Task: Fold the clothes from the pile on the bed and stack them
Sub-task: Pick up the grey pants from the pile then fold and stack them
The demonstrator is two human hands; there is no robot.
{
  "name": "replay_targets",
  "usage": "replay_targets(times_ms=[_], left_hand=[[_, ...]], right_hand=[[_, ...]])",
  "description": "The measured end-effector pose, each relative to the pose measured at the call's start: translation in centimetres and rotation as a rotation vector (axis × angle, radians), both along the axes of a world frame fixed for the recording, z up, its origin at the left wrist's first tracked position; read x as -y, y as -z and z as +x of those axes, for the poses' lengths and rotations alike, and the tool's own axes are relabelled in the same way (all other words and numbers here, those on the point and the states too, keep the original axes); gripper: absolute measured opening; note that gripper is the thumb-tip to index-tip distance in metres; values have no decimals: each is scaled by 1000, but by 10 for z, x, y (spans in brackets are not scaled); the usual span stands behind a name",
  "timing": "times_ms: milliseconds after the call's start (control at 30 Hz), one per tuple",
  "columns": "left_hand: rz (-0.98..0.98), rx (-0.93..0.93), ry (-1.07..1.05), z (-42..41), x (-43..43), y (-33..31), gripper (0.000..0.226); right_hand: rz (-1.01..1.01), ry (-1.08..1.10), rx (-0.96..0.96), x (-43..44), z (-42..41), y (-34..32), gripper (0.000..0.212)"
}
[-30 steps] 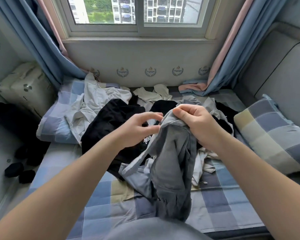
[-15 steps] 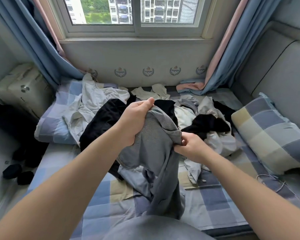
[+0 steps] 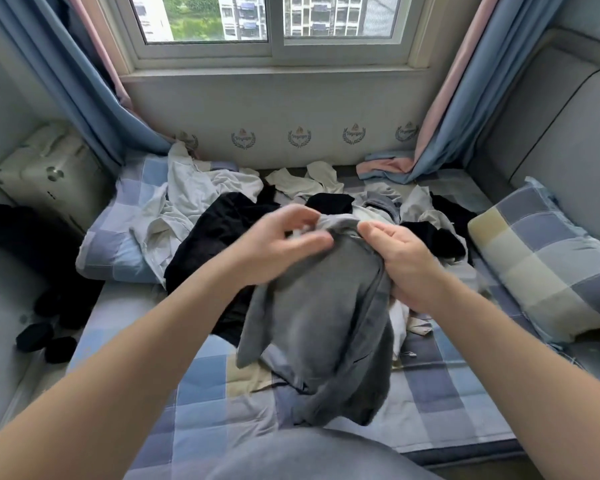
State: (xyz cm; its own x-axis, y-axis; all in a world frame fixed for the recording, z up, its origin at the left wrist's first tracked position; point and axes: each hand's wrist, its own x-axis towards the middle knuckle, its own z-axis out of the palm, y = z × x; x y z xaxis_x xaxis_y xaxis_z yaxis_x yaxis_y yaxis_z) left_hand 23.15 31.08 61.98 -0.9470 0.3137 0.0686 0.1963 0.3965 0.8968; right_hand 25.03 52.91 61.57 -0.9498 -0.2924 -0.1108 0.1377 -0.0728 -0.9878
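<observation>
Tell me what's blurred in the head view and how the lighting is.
Head view: the left hand is motion-smeared, so its grip on the grey garment is unreadable; the right hand is sharper; soft daylight from the window, no glare; wide-angle bending at the edges.

Checked pillow (image 3: 548,258), blue curtains (image 3: 83,98), window (image 3: 274,29)
</observation>
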Motion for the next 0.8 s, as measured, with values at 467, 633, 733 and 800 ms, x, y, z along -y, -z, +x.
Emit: replay_targets(times_ms=[467, 633, 733, 800], left_hand=[[648, 234, -39, 9, -22, -39, 30], [683, 138, -318, -12, 8, -39, 37], [429, 37, -565, -29, 25, -17, 30], [83, 61, -568, -29, 29, -8, 11]], right_hand=[[817, -92, -100, -37, -14, 64, 8], [880, 20, -66, -44, -20, 81, 26], [712, -69, -28, -37, -19, 59, 28], [517, -60, 8, -33, -16, 47, 25]])
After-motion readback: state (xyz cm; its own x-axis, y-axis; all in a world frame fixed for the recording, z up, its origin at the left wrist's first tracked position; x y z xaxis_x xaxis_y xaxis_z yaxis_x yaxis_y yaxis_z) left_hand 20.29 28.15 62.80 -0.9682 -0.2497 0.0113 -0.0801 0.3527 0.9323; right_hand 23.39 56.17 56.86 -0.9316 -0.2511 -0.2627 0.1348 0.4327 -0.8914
